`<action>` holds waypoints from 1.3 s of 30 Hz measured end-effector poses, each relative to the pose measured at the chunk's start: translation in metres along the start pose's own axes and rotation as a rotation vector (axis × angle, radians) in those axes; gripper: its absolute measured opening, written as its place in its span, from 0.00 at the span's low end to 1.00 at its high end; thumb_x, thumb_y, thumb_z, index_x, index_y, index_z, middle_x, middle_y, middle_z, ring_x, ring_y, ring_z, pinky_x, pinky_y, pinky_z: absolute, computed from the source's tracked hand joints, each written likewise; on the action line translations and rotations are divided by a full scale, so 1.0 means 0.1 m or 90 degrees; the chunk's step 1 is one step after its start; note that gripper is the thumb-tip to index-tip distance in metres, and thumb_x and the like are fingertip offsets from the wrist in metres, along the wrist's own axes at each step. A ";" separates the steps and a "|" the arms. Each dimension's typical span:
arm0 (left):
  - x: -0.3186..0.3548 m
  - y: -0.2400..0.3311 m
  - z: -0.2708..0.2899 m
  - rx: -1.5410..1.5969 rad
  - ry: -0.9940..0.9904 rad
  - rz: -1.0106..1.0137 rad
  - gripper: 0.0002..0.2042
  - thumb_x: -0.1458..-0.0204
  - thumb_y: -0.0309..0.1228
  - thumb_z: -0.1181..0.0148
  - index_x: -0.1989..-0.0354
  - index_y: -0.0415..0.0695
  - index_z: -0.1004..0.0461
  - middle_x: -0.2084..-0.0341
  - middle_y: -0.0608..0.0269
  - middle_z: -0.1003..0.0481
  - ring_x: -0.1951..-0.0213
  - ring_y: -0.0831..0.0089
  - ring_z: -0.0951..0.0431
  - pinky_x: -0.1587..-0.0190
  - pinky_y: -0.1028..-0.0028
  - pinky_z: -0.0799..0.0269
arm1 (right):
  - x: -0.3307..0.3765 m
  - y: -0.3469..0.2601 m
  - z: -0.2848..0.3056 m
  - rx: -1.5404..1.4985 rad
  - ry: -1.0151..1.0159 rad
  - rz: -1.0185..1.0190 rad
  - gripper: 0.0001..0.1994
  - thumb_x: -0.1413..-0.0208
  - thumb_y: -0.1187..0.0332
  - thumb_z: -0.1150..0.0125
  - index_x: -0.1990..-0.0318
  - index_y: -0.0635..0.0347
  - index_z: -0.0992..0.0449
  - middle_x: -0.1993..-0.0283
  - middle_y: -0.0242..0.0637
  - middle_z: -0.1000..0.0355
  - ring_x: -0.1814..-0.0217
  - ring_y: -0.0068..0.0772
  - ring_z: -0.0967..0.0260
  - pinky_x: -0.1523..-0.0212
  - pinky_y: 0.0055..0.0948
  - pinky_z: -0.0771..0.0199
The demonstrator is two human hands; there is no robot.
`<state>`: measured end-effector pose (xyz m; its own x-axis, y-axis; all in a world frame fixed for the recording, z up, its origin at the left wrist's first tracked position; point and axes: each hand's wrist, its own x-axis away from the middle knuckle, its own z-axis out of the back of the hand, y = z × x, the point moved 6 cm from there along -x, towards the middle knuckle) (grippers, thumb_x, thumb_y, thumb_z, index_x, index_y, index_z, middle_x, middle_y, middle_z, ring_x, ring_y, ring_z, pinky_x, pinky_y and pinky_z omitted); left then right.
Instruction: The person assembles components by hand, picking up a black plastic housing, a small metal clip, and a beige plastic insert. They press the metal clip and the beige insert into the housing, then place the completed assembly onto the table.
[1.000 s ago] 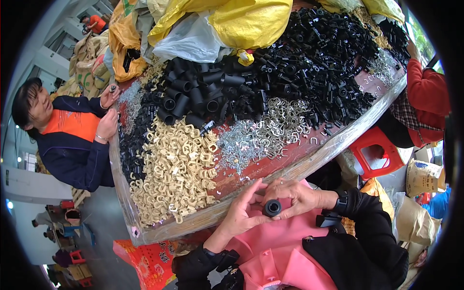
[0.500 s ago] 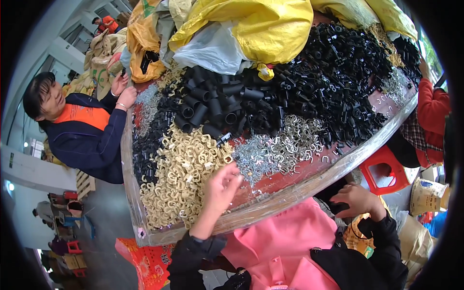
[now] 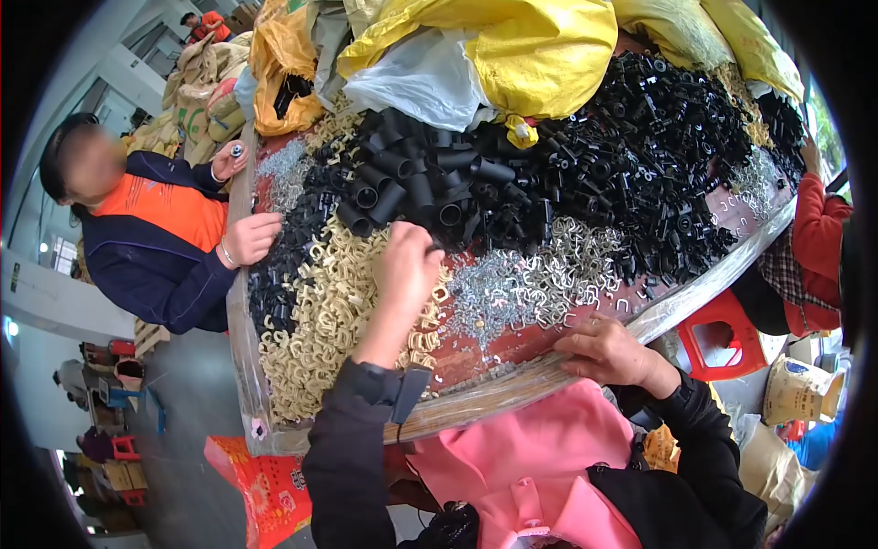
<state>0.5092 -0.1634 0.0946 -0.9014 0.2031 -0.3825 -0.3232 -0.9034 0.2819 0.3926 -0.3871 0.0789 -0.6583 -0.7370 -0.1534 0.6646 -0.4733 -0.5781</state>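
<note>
My left hand (image 3: 406, 274) reaches in where the tan plastic clips (image 3: 325, 329) meet the black plastic tubes (image 3: 402, 188). Its fingers are bent together, and a dark bit shows at the fingertips; what they hold is not clear. My right hand (image 3: 605, 351) hovers at the near table edge with fingers loosely bent and apart, and nothing visible in it. Just beyond it lie U-shaped metal clips (image 3: 572, 274). Between the two hands, small silvery screws (image 3: 485, 297) are heaped on the reddish tabletop (image 3: 480, 359).
A wrapped raised rim (image 3: 512, 395) borders the table. Small black parts (image 3: 640, 151) fill the far right. Yellow sacks (image 3: 549, 55) lean at the back. One co-worker (image 3: 151, 220) works at the left, another (image 3: 819, 238) at the right near a red stool (image 3: 709, 334).
My left hand has moved away from me, from the screws to the edge of the black tubes. My right hand has come left to the table edge. The left co-worker's hands have moved apart.
</note>
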 end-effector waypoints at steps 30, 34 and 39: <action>1.42 -0.11 0.23 1.140 0.183 0.573 0.07 0.54 0.22 0.46 0.67 0.42 0.35 0.73 0.61 0.29 0.74 0.73 0.26 0.72 0.81 0.28 | -0.83 -0.48 -0.76 0.126 -0.011 0.044 0.05 0.61 0.70 0.50 0.74 0.61 0.36 0.74 0.37 0.37 0.77 0.37 0.34 0.79 0.32 0.32; 1.57 0.00 0.18 1.190 0.147 0.607 0.06 0.54 0.24 0.46 0.68 0.42 0.36 0.73 0.60 0.29 0.75 0.72 0.26 0.74 0.81 0.29 | -0.87 -0.46 -0.83 0.159 -0.061 0.032 0.07 0.61 0.69 0.50 0.74 0.62 0.36 0.73 0.38 0.36 0.76 0.37 0.33 0.76 0.32 0.31; 1.66 0.10 0.09 1.177 0.067 0.600 0.06 0.52 0.27 0.47 0.67 0.42 0.36 0.73 0.60 0.28 0.75 0.72 0.26 0.75 0.80 0.29 | -0.85 -0.45 -0.83 0.177 -0.041 0.062 0.06 0.61 0.71 0.49 0.75 0.61 0.36 0.74 0.38 0.37 0.78 0.38 0.34 0.76 0.33 0.32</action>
<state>0.3537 -0.1352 0.0417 -0.9321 -0.0690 0.3556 0.2188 0.6753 0.7044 0.3895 -0.2629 0.0517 -0.5684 -0.8104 -0.1416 0.8010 -0.5059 -0.3201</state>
